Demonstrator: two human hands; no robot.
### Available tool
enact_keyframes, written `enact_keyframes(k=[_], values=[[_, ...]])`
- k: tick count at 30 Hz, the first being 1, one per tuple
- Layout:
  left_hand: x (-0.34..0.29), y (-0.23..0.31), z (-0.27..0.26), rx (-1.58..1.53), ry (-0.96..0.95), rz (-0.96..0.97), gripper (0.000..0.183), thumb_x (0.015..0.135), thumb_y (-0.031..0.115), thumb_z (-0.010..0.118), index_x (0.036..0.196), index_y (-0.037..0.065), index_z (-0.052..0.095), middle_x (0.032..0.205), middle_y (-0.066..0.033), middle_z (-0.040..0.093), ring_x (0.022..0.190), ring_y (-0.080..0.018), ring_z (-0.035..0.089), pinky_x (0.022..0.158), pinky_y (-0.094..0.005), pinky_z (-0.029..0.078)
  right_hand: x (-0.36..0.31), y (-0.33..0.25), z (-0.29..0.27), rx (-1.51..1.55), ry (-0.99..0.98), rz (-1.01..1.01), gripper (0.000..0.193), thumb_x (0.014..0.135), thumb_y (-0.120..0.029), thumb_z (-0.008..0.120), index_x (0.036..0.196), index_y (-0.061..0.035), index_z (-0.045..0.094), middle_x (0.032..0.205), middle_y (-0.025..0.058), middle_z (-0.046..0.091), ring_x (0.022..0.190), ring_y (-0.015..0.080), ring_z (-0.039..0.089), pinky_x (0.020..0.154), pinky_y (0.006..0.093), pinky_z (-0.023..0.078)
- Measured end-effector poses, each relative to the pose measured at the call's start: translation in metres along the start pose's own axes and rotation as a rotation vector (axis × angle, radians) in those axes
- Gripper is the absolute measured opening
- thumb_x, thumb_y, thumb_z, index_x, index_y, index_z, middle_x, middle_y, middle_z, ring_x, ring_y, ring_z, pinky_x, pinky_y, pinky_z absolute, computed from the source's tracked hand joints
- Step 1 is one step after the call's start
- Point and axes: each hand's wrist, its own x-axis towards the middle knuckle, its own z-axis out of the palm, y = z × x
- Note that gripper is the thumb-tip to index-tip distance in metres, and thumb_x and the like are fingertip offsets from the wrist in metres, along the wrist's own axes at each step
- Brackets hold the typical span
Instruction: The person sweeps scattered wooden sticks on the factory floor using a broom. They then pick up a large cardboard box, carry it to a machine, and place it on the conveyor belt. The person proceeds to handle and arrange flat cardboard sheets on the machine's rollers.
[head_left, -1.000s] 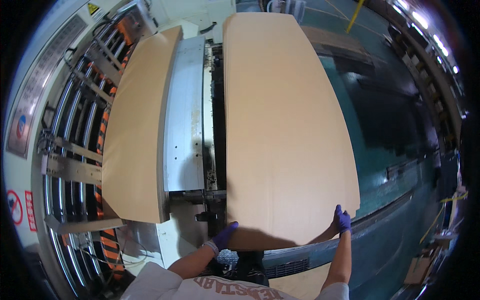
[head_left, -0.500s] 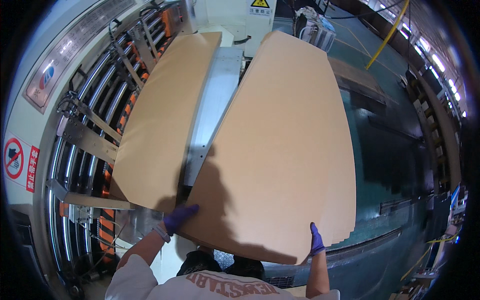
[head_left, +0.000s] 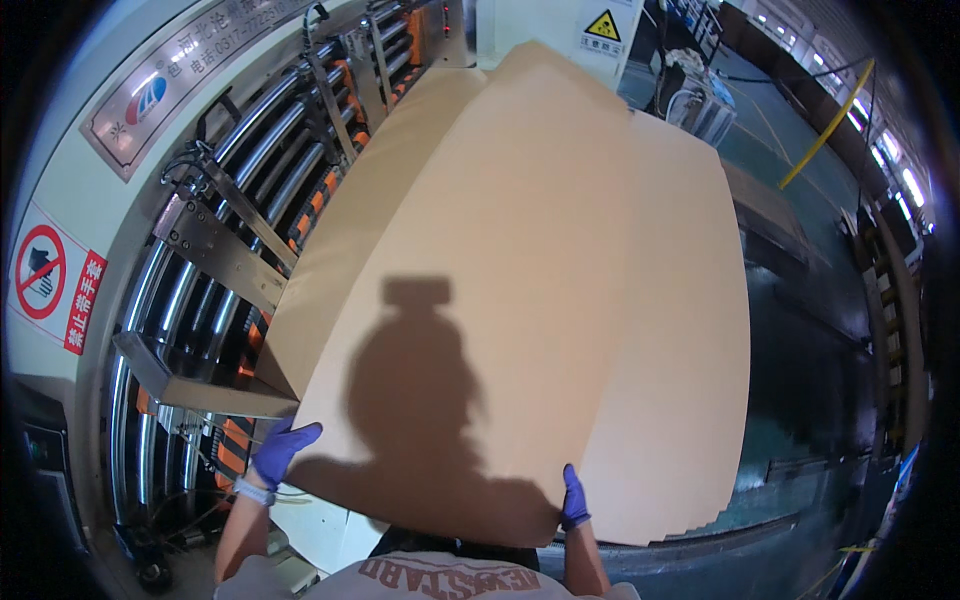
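Observation:
A large brown cardboard sheet (head_left: 520, 260) spans the middle of the view, possibly with others beneath it. My left hand (head_left: 280, 455), in a purple glove, grips its near left corner with the thumb on top. At the near right corner my right hand (head_left: 573, 502), also in purple, holds the edge, thumb up and the other fingers hidden. The sheet's left side overlaps a cardboard stack (head_left: 340, 260) lying against the machine. On the right, it covers part of a second cardboard stack (head_left: 670, 330), whose near edge is stepped. My shadow falls across the held sheet.
To the left stands a machine with metal rollers (head_left: 240, 140), steel brackets (head_left: 215, 235) and orange-and-black striped parts. A metal guide arm (head_left: 200, 390) juts out near my left hand. Dark green floor (head_left: 800, 330) and a yellow pole (head_left: 825, 125) lie to the right.
Both hands have moved left with the cardboard sheet, which now overlaps the left stack and hides the metal table between. More of the right stack shows. The view has shifted.

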Motion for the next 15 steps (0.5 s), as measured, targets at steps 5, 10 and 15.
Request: enact_keyframes(k=[5,10,15], values=[[0.113,-0.099,-0.029,-0.200,-0.003,-0.156,0.049,0.087,0.026,0.061,0.124,-0.003,0.049,0.116,-0.0093,0.057,0.101,-0.0171,0.057,0.088,-0.0288,0.044,0.065,-0.109,0.063,-0.158,-0.101,0.122,0.060,0.087,-0.048,0.052,0.120,0.0021,0.051,0.114,0.0121,0.059,0.102,0.0221,0.058,0.089,0.0339,0.046],[0.102,-0.081,-0.026,-0.320,0.069,-0.058,0.049,0.086,0.022,0.059,0.129,0.003,0.043,0.115,-0.0093,0.055,0.102,-0.0183,0.053,0.090,-0.0300,0.041,0.063,-0.146,0.108,-0.388,-0.051,0.177,0.064,0.085,-0.051,0.054,0.118,0.0029,0.053,0.111,0.0118,0.060,0.098,0.0213,0.059,0.087,0.0326,0.047],[0.100,-0.151,-0.035,-0.067,0.815,0.499,0.020,0.088,0.019,0.057,0.100,0.003,0.053,0.087,-0.0029,0.051,0.075,-0.0149,0.046,0.074,-0.0301,0.040,0.094,-0.091,0.082,-0.349,-0.067,0.019,0.059,0.089,-0.048,0.051,0.122,0.0013,0.051,0.116,0.0090,0.058,0.105,0.0192,0.055,0.093,0.0318,0.042]])
